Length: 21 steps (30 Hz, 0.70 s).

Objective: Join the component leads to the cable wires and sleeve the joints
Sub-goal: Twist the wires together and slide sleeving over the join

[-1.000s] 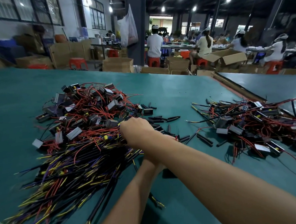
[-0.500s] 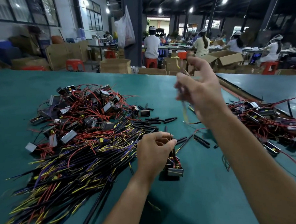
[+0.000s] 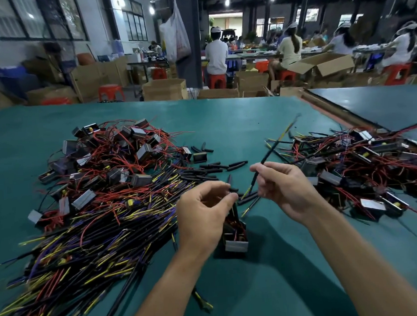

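My right hand (image 3: 280, 189) pinches a black cable (image 3: 267, 154) with yellow-tipped wires; the cable slants up to the right above the green table (image 3: 237, 122). My left hand (image 3: 204, 211) pinches a thin lead above a black component with red leads (image 3: 234, 238), which hangs just under its fingers, near the table. The two hands are a short way apart. A heap of black cables with yellow, red and purple wires (image 3: 86, 236) lies at the left. Short black sleeves (image 3: 213, 168) lie scattered beyond my hands.
A pile of loose components with red leads (image 3: 111, 158) sits at the back left. A second tangle of components and wires (image 3: 362, 164) lies at the right. Cardboard boxes (image 3: 165, 88) and seated people are beyond the table's far edge.
My right hand has come down from high over the table with the cable and now sits close to my left hand. My left hand has stayed over the component.
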Each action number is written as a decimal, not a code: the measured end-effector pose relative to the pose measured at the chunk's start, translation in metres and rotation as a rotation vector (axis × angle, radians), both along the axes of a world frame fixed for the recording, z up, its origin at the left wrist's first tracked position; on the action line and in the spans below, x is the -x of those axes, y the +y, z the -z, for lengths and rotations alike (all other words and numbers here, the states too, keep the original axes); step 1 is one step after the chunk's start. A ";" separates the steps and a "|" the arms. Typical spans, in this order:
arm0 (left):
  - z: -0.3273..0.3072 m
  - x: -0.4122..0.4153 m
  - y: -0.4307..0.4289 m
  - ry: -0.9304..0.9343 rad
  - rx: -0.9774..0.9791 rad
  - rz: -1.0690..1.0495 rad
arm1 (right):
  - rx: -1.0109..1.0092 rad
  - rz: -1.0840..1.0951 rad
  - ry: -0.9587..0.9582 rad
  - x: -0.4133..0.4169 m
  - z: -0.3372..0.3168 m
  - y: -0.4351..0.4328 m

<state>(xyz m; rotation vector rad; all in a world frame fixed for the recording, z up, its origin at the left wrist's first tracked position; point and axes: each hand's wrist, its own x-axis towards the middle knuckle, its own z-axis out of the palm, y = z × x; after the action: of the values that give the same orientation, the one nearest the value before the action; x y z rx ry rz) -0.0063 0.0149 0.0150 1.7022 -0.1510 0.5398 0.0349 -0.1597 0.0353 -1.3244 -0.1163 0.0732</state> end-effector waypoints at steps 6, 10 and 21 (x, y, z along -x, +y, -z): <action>0.001 -0.001 -0.001 0.008 0.000 0.008 | 0.051 0.016 -0.007 0.002 -0.006 0.005; 0.001 -0.003 0.003 0.004 -0.008 0.031 | 0.095 0.009 -0.021 0.003 -0.009 0.011; 0.001 -0.001 -0.002 0.020 -0.051 0.055 | 0.181 0.043 -0.112 0.005 -0.009 0.014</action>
<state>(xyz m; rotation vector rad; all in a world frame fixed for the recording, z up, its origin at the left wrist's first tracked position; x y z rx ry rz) -0.0058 0.0134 0.0144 1.7476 -0.1983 0.4811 0.0298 -0.1454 0.0440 -1.5118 -0.1794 -0.0271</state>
